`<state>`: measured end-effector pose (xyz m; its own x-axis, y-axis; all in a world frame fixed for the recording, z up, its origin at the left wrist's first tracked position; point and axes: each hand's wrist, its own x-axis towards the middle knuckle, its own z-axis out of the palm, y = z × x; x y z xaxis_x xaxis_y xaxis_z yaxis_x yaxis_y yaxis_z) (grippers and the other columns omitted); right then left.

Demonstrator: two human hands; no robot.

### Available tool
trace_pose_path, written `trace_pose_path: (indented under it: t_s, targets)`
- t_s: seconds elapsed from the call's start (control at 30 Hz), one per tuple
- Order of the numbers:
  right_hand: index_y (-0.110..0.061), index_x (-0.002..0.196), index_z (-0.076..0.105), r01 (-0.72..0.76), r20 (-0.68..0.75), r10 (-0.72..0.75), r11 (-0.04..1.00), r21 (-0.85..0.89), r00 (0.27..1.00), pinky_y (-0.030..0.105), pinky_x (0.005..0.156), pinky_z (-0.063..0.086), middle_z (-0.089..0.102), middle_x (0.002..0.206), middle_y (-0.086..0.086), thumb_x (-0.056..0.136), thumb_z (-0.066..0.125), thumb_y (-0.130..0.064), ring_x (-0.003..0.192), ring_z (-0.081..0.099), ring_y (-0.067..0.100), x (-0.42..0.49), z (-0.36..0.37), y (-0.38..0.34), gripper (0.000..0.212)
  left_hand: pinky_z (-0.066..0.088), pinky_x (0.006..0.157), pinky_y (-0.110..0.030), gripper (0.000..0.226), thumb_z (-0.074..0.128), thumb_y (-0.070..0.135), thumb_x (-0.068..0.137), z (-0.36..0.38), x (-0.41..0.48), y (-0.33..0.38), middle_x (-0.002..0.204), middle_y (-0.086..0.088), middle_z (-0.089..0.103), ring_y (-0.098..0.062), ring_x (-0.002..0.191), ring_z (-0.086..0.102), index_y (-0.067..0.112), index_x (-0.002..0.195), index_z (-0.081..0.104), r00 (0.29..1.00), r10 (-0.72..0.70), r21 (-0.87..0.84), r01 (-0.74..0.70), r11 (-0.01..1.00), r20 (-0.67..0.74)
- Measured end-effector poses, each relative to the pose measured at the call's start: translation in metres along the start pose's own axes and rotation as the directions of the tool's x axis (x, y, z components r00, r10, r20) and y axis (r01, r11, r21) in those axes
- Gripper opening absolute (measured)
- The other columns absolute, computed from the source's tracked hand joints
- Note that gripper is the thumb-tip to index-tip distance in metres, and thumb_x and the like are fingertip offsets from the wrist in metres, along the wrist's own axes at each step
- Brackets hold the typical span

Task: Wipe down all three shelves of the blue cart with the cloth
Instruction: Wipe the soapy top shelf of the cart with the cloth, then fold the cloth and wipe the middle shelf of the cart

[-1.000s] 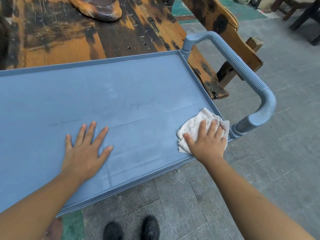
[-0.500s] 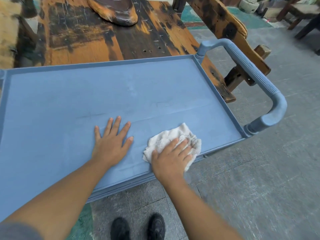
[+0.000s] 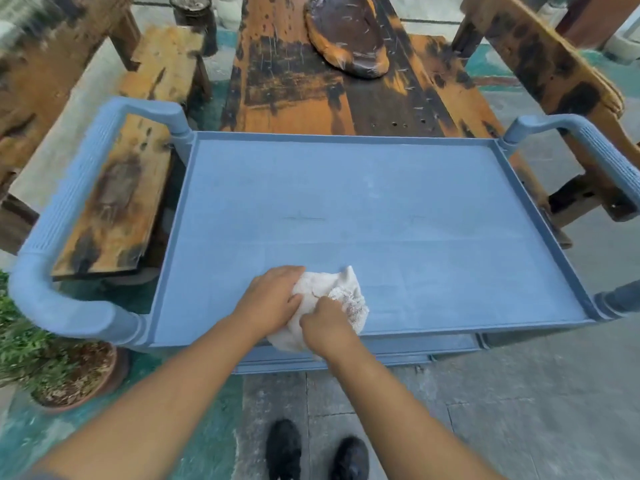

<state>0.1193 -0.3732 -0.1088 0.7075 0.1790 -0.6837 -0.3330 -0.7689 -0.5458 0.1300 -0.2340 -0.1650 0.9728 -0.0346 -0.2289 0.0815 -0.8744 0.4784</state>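
Found white cloth (image 3: 334, 284) bunched at near edge of blue cart's top shelf (image 3: 381, 209), left of centre, lower fold lapping over the rim. Noted left hand (image 3: 273, 299) curled round cloth's left side, knuckles up, thumb against fabric. Noted right hand (image 3: 325, 327) clenched on its near right part, fingers tucked into folds. Recorded both forearms stretched forward, converging, hands just beside each other. Logged black shoes (image 3: 284, 448) on paving below.

This looks like an outdoor courtyard or patio. Grey stone paving (image 3: 519, 393) covers the ground, a weathered wooden table (image 3: 294, 81) stands between rough wooden benches (image 3: 117, 202), and a potted plant (image 3: 79, 379) sits at left.
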Motion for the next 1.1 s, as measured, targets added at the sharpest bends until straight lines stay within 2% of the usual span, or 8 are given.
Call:
trace_pose_path:
  t_s: [0.1, 0.17, 0.3, 0.47, 0.53, 0.63, 0.9, 1.1]
  targets:
    - [-0.008, 0.095, 0.057, 0.069, 0.022, -0.067, 0.994, -0.081, 0.998, 0.029, 0.074, 0.043, 0.058, 0.098, 0.008, 0.095, 0.045, -0.011, 0.093, 0.051, 0.026, 0.005, -0.028, 0.002, 0.013, 0.04, 0.105, -0.043, 0.055, 0.065, 0.042, 0.088, -0.01, -0.009, -0.012, 0.136, 0.0, 0.053, -0.023, 0.13, 0.045, 0.023, 0.138, 0.05, 0.999, -0.053, 0.023, 0.053, 0.998, -0.002]
    - [-0.01, 0.08, 0.052, 0.093, -0.048, -0.105, 0.974, -0.207, 0.993, 0.027, 0.067, 0.042, 0.058, 0.084, 0.006, 0.095, 0.043, -0.009, 0.087, 0.054, 0.026, 0.014, -0.046, -0.001, 0.018, 0.042, 0.102, -0.042, 0.057, 0.07, 0.044, 0.084, -0.016, -0.009, -0.014, 0.127, -0.003, 0.055, -0.024, 0.124, 0.048, 0.02, 0.133, 0.053, 0.996, -0.083, -0.023, 0.083, 0.996, 0.024]
    - [-0.011, 0.102, 0.065, 0.216, -0.14, -0.282, 0.906, -0.363, 0.949, 0.037, 0.085, 0.054, 0.069, 0.109, 0.01, 0.093, 0.044, -0.01, 0.102, 0.064, 0.031, 0.038, -0.062, -0.009, 0.023, 0.044, 0.099, -0.039, 0.056, 0.075, 0.038, 0.081, -0.018, -0.007, -0.011, 0.126, -0.007, 0.059, -0.026, 0.119, 0.052, 0.016, 0.129, 0.056, 0.984, -0.166, -0.067, 0.17, 0.983, 0.071]
    - [-0.023, 0.146, 0.043, 0.442, 0.163, -0.444, 0.65, -0.618, 0.881, 0.042, 0.104, 0.042, 0.047, 0.143, 0.006, 0.091, 0.062, -0.018, 0.129, 0.045, 0.03, 0.065, -0.063, -0.001, 0.059, 0.048, 0.078, -0.038, 0.037, 0.074, 0.041, 0.082, -0.019, -0.011, -0.007, 0.101, -0.005, 0.061, -0.027, 0.095, 0.059, 0.015, 0.096, 0.052, 0.955, -0.26, 0.001, 0.263, 0.965, 0.145]
    - [-0.027, 0.154, 0.026, 0.465, 0.223, -0.457, 0.532, -0.707, 0.861, 0.045, 0.103, 0.041, 0.041, 0.142, 0.005, 0.086, 0.069, -0.028, 0.13, 0.04, 0.03, 0.069, -0.058, 0.005, 0.08, 0.046, 0.078, -0.036, 0.035, 0.074, 0.042, 0.082, -0.021, -0.015, -0.005, 0.099, -0.005, 0.057, -0.028, 0.097, 0.058, 0.016, 0.093, 0.053, 0.952, -0.272, 0.012, 0.273, 0.962, 0.144]
    - [-0.024, 0.141, 0.038, 0.439, 0.214, -0.486, 0.413, -0.798, 0.847, 0.047, 0.095, 0.041, 0.049, 0.123, 0.006, 0.087, 0.064, -0.033, 0.118, 0.048, 0.029, 0.071, -0.054, 0.014, 0.06, 0.045, 0.085, -0.038, 0.035, 0.07, 0.042, 0.084, -0.021, -0.022, 0.0, 0.101, -0.007, 0.048, -0.03, 0.103, 0.053, 0.013, 0.1, 0.058, 0.952, -0.266, 0.055, 0.26, 0.964, 0.153]
    - [-0.018, 0.09, 0.06, 0.575, 0.322, -0.536, 0.414, -0.705, 0.781, 0.033, 0.074, 0.044, 0.052, 0.099, 0.004, 0.088, 0.062, -0.028, 0.095, 0.057, 0.025, 0.046, -0.079, 0.025, 0.01, 0.037, 0.056, -0.028, 0.029, 0.071, 0.03, 0.087, -0.032, -0.062, 0.019, 0.088, -0.002, 0.058, -0.017, 0.07, 0.052, 0.014, 0.103, 0.053, 0.96, -0.265, -0.196, 0.278, 0.94, 0.092]
    - [-0.027, 0.067, 0.045, 0.633, 0.289, -0.584, 0.551, -0.544, 0.758, 0.035, 0.062, 0.037, 0.051, 0.068, -0.007, 0.086, 0.069, -0.029, 0.07, 0.049, 0.017, -0.004, -0.085, 0.041, 0.031, 0.031, 0.05, -0.018, 0.022, 0.069, 0.026, 0.09, -0.041, -0.104, 0.023, 0.071, 0.006, 0.052, -0.007, 0.062, 0.049, 0.021, 0.073, 0.056, 0.981, -0.135, -0.187, 0.16, 0.969, 0.139]
